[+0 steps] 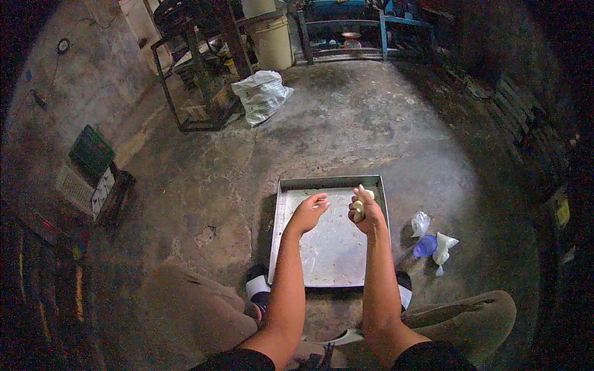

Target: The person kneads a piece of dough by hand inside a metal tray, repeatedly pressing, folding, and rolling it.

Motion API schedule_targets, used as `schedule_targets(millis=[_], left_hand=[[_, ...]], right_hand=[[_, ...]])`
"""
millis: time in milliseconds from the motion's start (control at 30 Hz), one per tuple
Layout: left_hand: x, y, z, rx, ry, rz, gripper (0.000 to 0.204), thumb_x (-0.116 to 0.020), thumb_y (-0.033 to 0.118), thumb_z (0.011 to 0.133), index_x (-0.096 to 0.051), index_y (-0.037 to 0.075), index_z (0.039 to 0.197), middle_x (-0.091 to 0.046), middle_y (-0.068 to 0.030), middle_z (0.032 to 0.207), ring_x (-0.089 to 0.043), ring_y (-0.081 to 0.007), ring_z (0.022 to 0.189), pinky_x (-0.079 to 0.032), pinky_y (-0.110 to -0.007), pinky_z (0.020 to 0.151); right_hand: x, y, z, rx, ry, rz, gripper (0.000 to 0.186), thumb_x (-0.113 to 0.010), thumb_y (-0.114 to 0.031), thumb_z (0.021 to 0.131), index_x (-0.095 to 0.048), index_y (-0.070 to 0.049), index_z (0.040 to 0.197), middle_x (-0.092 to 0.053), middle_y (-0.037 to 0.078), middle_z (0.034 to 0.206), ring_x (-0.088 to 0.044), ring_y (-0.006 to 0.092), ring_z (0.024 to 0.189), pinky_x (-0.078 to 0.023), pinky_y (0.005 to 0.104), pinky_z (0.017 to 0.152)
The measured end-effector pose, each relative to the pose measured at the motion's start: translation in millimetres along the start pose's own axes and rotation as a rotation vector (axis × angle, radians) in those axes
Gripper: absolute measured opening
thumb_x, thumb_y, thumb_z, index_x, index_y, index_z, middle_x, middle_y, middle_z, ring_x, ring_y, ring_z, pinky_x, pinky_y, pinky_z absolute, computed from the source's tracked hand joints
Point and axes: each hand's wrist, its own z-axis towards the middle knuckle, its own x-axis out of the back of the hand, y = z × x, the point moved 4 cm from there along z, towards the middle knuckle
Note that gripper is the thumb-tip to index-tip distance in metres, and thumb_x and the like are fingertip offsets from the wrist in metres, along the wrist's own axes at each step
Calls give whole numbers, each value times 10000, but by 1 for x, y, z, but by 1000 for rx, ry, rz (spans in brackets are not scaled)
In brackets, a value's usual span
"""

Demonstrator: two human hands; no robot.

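Note:
A square metal tray (pixel 328 250) lies on the floor between my feet. My left hand (pixel 308 213) is over the tray's left half, fingers loosely curved and apart, holding nothing that I can see. Over the right half, my right hand (pixel 366 209) is closed on a pale, soft-looking lump (pixel 359 211), perhaps dough. Just right of the tray are a small clear bag (pixel 420 223), a blue plastic container (pixel 425 246) and a bag of white material (pixel 444 247).
A white sack (pixel 260 96) stands ahead on the stained concrete floor (pixel 334 136), near a dark metal frame (pixel 185 117) and a cream bucket (pixel 275 46). A blue metal stand (pixel 383 43) is farther back. Green and pale crates or panels (pixel 90 154) lean at left. My bent legs flank the tray.

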Motion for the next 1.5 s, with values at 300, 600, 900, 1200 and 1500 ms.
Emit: schedule_targets(millis=[300,600,900,1200,1500], left_hand=[[-16,6,-3,98,-168,-145,444,-578,338,921,-524,57,1261,-627,-87,1110,-593,-166,988,-458,-319,816],[-20,11,-4,115,-233,-154,538,-608,382,900,-488,37,1296,-600,-113,1166,-563,-189,1052,-451,-317,867],[-32,31,-6,-140,-166,96,838,-753,343,771,-304,57,1417,-411,-161,1388,-409,-284,1283,-366,-383,1031],[-8,9,-3,-1,154,-221,247,-724,192,798,-636,7,934,-674,-90,815,-661,-212,718,-533,-330,634],[-45,-13,6,10,395,520,257,-580,247,814,-666,42,943,-675,-206,888,-659,-368,825,-514,-430,691]], right_hand=[[-37,0,-12,148,-18,-292,280,-677,-237,858,-579,-24,1010,-650,108,924,-625,165,716,-476,279,510],[-40,8,-15,361,268,-532,322,-697,-352,828,-575,-58,782,-534,21,637,-487,123,438,-360,284,367],[-43,11,-4,187,-56,-438,515,-550,-552,874,-614,-46,936,-631,54,841,-625,199,773,-510,352,665],[-71,2,-23,127,-393,-1119,600,-494,-523,917,-547,-24,1245,-561,114,1243,-538,225,1086,-386,356,948],[-66,14,-20,342,-281,-1116,552,-745,-320,789,-554,2,1193,-653,93,1030,-616,172,912,-486,305,812]])
